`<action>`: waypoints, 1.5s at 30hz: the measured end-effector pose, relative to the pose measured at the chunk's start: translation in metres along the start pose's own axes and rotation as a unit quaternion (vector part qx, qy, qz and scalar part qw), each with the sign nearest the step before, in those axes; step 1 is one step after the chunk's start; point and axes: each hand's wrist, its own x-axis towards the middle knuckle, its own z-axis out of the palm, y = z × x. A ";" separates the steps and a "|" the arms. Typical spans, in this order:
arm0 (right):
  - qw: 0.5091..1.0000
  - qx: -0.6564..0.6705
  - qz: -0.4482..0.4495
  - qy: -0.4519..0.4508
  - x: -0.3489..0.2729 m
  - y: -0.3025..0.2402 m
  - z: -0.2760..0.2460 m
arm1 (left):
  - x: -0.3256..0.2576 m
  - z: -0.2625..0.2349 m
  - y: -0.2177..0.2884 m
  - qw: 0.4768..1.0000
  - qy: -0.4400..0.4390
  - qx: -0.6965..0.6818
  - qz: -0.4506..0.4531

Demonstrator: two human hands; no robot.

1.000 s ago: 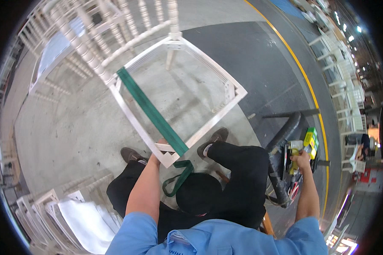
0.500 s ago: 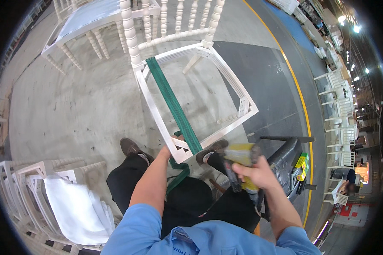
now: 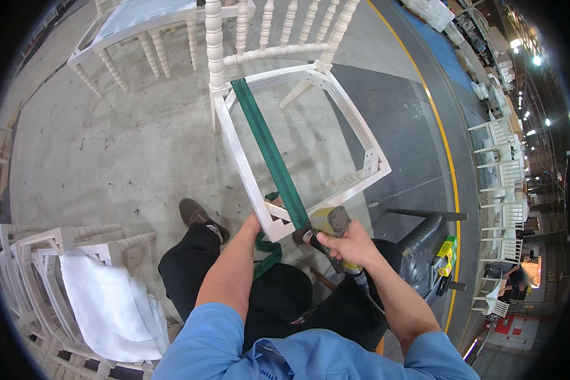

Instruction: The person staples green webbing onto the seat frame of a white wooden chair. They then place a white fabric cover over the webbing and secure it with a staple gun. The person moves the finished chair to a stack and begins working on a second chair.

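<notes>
In front of me stands a white chair frame with an open seat. A green webbing strap runs across the seat from the back rail to the front rail. My left hand is at the front-left corner, partly hidden by the frame, with its fingers closed around the strap's loose length, which hangs over my lap. My right hand grips a yellow and grey staple gun by its handle. The gun's nose is at the front rail, by the strap's near end; whether it touches cannot be seen.
White chair frames with a white cloth lie at lower left. Another white chair is behind. A black padded stand at right carries a yellow-green box. More chairs and a person are far right.
My right hand has brought the staple gun left and up to the strap's near end on the front rail. My left hand stays at the corner. The chair appears slightly further right in view.
</notes>
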 end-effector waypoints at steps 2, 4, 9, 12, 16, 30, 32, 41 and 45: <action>1.000 0.001 -0.004 0.004 0.001 -0.001 0.002 | 0.000 0.002 -0.001 1.000 0.000 -0.002 -0.001; 1.000 0.004 -0.001 0.008 0.000 -0.003 0.004 | 0.000 0.002 -0.002 1.000 0.003 -0.003 -0.002; 1.000 -0.008 0.001 0.018 -0.007 -0.005 0.010 | 0.001 0.002 -0.003 1.000 0.012 0.000 -0.005; 1.000 -0.006 0.002 0.013 -0.006 -0.006 0.014 | 0.001 0.001 -0.005 1.000 0.019 0.002 -0.008; 1.000 0.024 -0.007 0.012 -0.011 0.000 0.018 | 0.002 0.006 -0.004 1.000 0.020 0.003 -0.011; 0.984 0.140 -0.074 0.077 -0.085 0.023 -0.051 | -0.056 0.026 0.044 0.962 0.209 0.123 -0.128; 0.978 0.154 -0.108 0.087 -0.094 0.028 -0.060 | -0.094 0.028 0.032 0.953 0.140 0.187 -0.192; 0.977 0.164 -0.128 0.045 -0.101 0.044 -0.061 | -0.104 0.118 0.035 0.961 0.134 -0.207 -0.123; 0.978 0.164 -0.127 0.032 -0.105 0.048 -0.062 | -0.136 0.128 0.039 0.922 0.113 0.370 -0.007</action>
